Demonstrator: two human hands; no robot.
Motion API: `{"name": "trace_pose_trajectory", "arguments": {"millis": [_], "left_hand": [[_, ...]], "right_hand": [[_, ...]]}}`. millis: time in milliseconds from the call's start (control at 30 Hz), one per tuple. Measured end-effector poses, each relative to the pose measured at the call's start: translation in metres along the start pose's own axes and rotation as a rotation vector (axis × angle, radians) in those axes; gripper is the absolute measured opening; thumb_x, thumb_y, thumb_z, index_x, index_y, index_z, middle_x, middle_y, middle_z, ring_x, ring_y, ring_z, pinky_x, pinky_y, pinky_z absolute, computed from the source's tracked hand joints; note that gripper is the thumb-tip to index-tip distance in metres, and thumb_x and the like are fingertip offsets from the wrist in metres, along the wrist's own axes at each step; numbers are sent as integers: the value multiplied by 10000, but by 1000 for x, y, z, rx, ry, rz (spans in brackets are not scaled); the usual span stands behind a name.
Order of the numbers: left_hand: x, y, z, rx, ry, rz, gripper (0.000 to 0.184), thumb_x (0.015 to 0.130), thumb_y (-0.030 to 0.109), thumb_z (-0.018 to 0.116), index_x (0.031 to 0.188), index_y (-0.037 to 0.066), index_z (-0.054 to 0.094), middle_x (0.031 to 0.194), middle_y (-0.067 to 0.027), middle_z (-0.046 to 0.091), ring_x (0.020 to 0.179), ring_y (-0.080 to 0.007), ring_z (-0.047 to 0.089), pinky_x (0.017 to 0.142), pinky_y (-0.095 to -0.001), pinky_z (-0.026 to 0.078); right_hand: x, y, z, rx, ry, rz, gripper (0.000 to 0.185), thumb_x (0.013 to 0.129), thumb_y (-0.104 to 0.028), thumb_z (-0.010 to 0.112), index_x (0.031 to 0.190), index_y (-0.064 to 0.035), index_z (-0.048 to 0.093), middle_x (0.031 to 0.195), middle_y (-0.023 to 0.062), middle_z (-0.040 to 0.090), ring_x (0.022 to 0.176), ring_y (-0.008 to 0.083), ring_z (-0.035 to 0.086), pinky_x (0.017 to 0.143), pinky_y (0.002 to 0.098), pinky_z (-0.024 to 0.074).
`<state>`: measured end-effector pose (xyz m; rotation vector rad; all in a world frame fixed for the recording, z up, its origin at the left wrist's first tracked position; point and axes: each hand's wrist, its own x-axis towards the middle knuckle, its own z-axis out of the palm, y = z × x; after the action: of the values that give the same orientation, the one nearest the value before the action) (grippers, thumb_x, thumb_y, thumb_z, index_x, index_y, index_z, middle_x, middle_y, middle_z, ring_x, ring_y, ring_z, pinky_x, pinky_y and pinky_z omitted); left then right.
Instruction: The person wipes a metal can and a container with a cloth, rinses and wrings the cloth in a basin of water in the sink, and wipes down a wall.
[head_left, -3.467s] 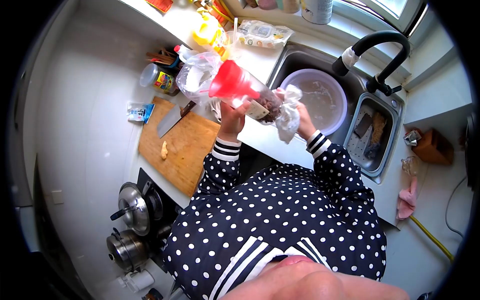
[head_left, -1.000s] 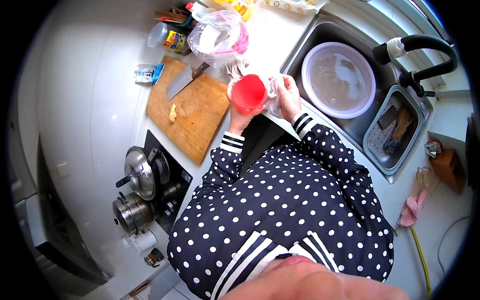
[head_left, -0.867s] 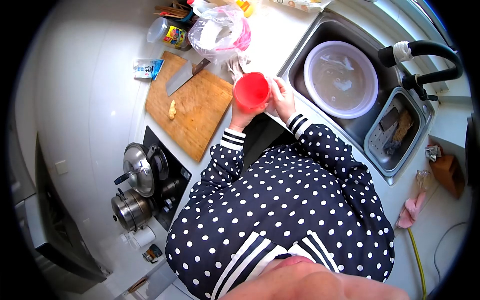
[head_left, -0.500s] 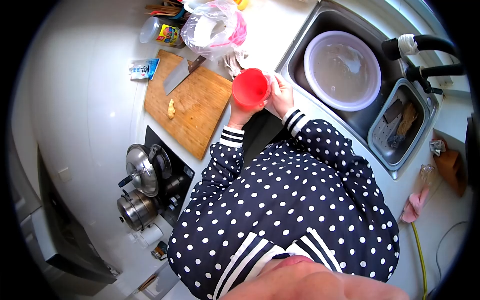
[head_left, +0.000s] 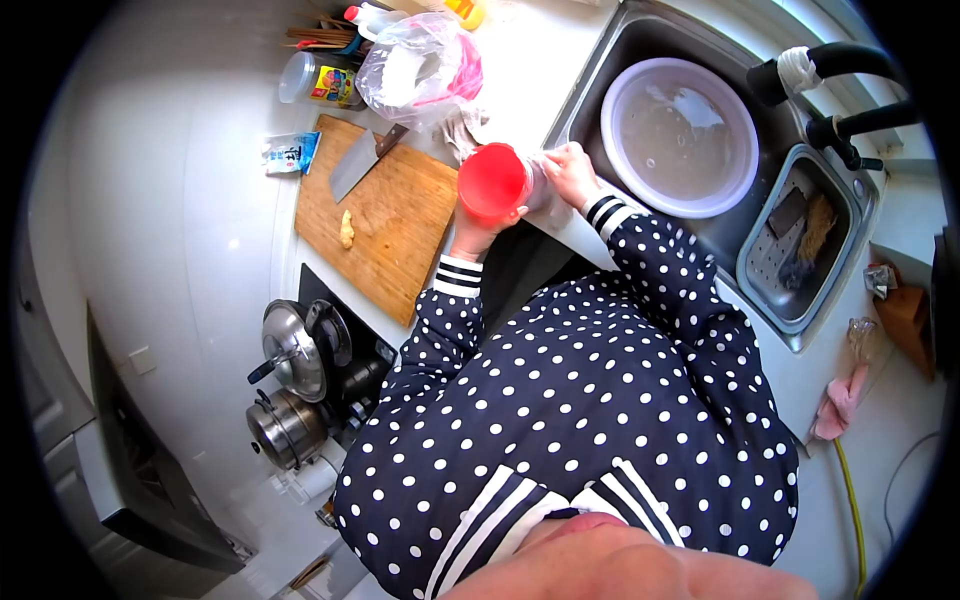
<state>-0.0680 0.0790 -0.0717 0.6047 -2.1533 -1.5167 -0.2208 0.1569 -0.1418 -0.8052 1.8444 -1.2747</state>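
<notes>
My left hand (head_left: pixel 472 238) is wrapped round the lower side of a red cup-shaped container (head_left: pixel 492 182), its round red face turned up towards me. Against the container's right side is a pale, partly see-through piece (head_left: pixel 540 192), and whether it is cloth or plastic I cannot make out. My right hand (head_left: pixel 572 176) has its fingers closed at the upper edge of that pale piece. Left of the container, a wooden cutting board (head_left: pixel 395 225) carries a cleaver (head_left: pixel 353 167) and a piece of ginger (head_left: pixel 347 230).
To the right is a metal sink (head_left: pixel 590 105) with a lilac basin (head_left: pixel 612 130) of cloudy water and a small drainer basket (head_left: pixel 745 262). A plastic bag (head_left: pixel 415 70) and a jar (head_left: pixel 333 84) stand behind the board. Pots (head_left: pixel 288 428) are at the lower left.
My right hand has moved slightly right and up, away from the red container, and more of the pale piece shows between them. My left hand still holds the container.
</notes>
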Motion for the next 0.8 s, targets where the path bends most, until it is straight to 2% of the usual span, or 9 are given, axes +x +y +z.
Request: {"name": "trace_pose_trajectory", "arguments": {"millis": [133,267,333,433,467,567,700,733,800], "left_hand": [[0,-3,-2,38,-25,-42,878,613,206,823,1316,39,325,1290,-89,433,1195,-208,413,1013,-345,327],[-2,-14,-3,66,2,17,885,609,205,826,1321,43,325,1284,-86,436,1188,-207,421,1004,-341,341],[2,-8,-2,27,-10,18,886,610,198,825,1324,45,325,1287,-85,434,1190,-206,419,1005,-343,341],[-4,-4,1,0,-27,-52,880,608,186,826,1323,45,331,1284,-84,438,1188,-205,421,1003,-346,345],[-2,-2,0,3,-33,-69,877,608,182,826,1321,45,335,1282,-83,440,1186,-205,423,1001,-346,347],[3,2,1,82,-17,53,865,603,170,827,1313,48,349,1270,-76,453,1173,-203,437,991,-345,360],[3,-10,-7,35,-60,-49,862,583,173,840,1295,52,370,1249,-67,468,1150,-196,452,972,-333,376],[4,-7,-10,27,-70,-78,855,574,170,845,1282,49,381,1235,-66,477,1135,-190,458,962,-328,383],[9,-6,-18,14,-106,-130,860,556,159,855,1271,46,391,1216,-61,487,1121,-181,464,950,-320,392]], "right_hand": [[-19,-30,18,360,252,-209,220,832,-226,558,910,-56,674,737,162,563,758,283,572,739,328,445],[-10,34,30,363,201,32,277,829,-227,529,735,18,618,612,160,564,577,278,553,594,363,429],[-8,20,21,380,93,137,260,824,-220,537,751,12,628,671,179,577,634,280,569,621,360,434],[-19,-14,34,431,304,-106,255,820,-230,551,764,2,641,816,230,580,762,335,569,680,383,433],[-25,-12,33,320,409,-118,254,822,-226,543,762,2,639,784,226,579,752,352,563,676,400,431],[-12,37,39,291,248,11,247,837,-207,516,776,2,633,711,207,571,725,350,561,666,391,434],[-25,-24,22,366,390,-149,188,824,-166,543,852,-12,648,704,201,547,691,342,539,674,393,437],[-37,-39,21,272,420,-260,176,816,-143,554,900,-23,650,791,219,572,748,343,552,691,385,440],[-32,-12,32,201,484,-271,170,814,-131,549,889,-21,656,794,222,597,743,342,581,686,384,453]]}}
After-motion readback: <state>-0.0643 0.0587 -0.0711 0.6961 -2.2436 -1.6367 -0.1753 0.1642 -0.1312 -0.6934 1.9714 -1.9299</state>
